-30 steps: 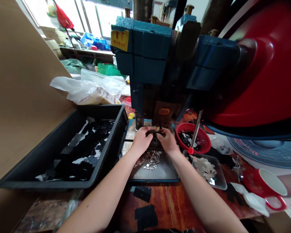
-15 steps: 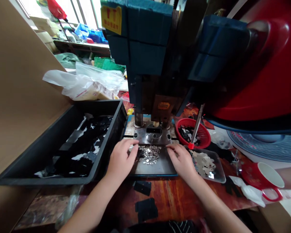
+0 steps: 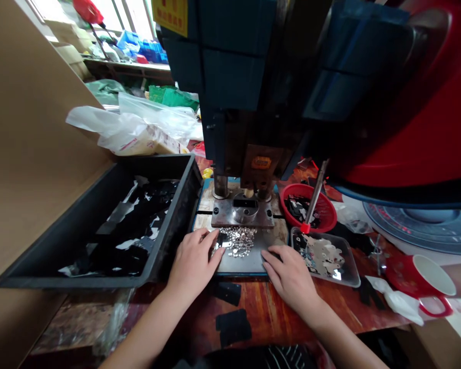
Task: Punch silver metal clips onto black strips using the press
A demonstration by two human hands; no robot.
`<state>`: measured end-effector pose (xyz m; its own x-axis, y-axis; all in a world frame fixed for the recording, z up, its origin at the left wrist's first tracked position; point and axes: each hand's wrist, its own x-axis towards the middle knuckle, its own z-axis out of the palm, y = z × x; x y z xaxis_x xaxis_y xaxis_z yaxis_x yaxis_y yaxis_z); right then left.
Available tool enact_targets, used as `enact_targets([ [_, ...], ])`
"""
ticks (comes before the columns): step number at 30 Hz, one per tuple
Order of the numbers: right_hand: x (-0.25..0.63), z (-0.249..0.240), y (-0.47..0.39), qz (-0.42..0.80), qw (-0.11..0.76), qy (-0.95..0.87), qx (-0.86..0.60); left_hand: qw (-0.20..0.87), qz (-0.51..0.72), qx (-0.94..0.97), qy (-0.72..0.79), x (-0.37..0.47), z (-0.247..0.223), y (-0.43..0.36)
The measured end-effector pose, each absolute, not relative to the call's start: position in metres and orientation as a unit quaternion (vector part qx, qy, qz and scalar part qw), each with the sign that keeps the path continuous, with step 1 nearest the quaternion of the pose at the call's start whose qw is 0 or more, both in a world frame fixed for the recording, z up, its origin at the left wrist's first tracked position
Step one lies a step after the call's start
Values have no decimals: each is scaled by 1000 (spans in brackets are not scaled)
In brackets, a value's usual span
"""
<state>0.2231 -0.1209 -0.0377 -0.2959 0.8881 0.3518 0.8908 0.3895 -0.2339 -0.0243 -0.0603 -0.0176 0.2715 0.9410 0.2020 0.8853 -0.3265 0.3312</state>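
Note:
My left hand (image 3: 195, 256) rests at the left side of the metal plate (image 3: 249, 264), thumb and index fingertip at a small dark piece with a shiny part (image 3: 223, 241), pinched between them. Beside it lies a heap of small shiny metal parts (image 3: 241, 242). My right hand (image 3: 289, 271) lies over the plate's right edge, fingers loosely bent and apart, with nothing seen in it. Behind the heap stands the press's steel die block (image 3: 245, 211), below the blue press (image 3: 230, 77).
A grey bin (image 3: 148, 266) with black scraps stands left. On the right are a red basket (image 3: 332, 218), a clear tray (image 3: 353, 271) of flat metal pieces, a lever (image 3: 317, 195) and a red mug (image 3: 403, 277). Black pieces (image 3: 233, 326) lie in front.
Both hands have drawn back slightly from the die block. A small dark piece now shows at my left fingertips. My right hand has moved toward the plate's front. The view has shifted a little.

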Motion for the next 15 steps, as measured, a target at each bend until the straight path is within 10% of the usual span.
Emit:
enact_targets([
  [15,226,-58,-144,-3,305,-812,-498,107,187,790,574,-20,-11,-47],
])
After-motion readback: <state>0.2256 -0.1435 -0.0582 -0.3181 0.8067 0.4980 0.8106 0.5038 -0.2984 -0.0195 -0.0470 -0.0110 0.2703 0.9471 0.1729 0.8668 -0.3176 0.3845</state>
